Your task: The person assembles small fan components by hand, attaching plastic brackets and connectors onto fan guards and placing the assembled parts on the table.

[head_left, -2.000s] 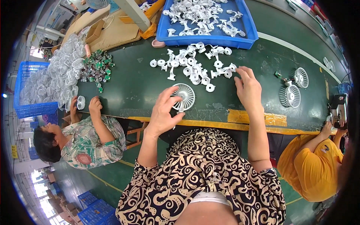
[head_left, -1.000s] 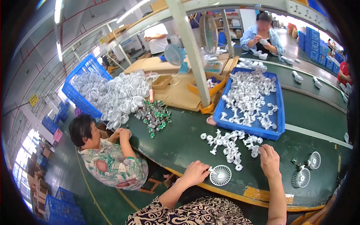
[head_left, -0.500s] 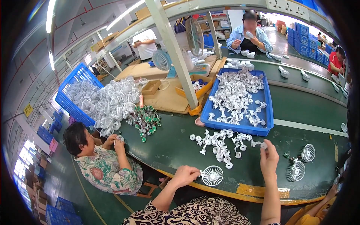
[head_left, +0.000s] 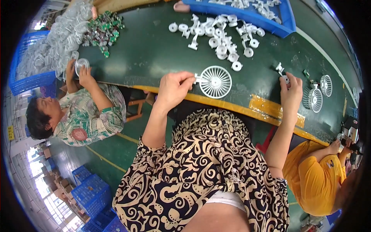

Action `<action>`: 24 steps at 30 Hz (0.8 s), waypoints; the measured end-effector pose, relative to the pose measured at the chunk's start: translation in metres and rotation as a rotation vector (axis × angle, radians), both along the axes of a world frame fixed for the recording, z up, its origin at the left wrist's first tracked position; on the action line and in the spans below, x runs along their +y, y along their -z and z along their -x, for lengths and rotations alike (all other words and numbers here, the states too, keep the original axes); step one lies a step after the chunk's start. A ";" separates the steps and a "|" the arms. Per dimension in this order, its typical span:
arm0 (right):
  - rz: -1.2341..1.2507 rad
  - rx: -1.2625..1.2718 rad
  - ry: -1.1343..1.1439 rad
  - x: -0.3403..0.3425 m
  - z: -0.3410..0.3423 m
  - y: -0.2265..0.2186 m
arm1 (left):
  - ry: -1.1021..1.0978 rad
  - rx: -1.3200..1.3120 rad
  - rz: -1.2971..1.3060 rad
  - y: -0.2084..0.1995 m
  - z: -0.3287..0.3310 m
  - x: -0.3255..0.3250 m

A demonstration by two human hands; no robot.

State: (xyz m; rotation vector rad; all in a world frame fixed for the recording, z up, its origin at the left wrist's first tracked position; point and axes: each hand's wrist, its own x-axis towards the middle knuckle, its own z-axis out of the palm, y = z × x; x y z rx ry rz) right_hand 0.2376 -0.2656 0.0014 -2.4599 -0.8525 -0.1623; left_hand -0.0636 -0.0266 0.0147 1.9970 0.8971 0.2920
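While the left hand (head_left: 174, 88) pinches the rim tab of a round white fan grille (head_left: 215, 81) lying near the green table's (head_left: 154, 58) yellow edge, the right hand (head_left: 290, 91) closes its fingers on a small white plastic part (head_left: 281, 70). Beyond them lies a loose heap of white parts (head_left: 220, 36), then a blue tray (head_left: 255, 15).

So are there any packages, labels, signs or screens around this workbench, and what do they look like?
Blue plastic crate: far left, heaped with clear round parts.
Blue plastic tray: top of the green bench, holding white parts.
Stacked blue crates: on the floor, lower left.
Small yellow sign: rectangular, at the left edge.
No screens show.
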 end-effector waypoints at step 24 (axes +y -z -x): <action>0.127 -0.020 -0.682 0.092 0.150 -0.014 | 0.074 0.024 -0.130 0.003 0.006 -0.012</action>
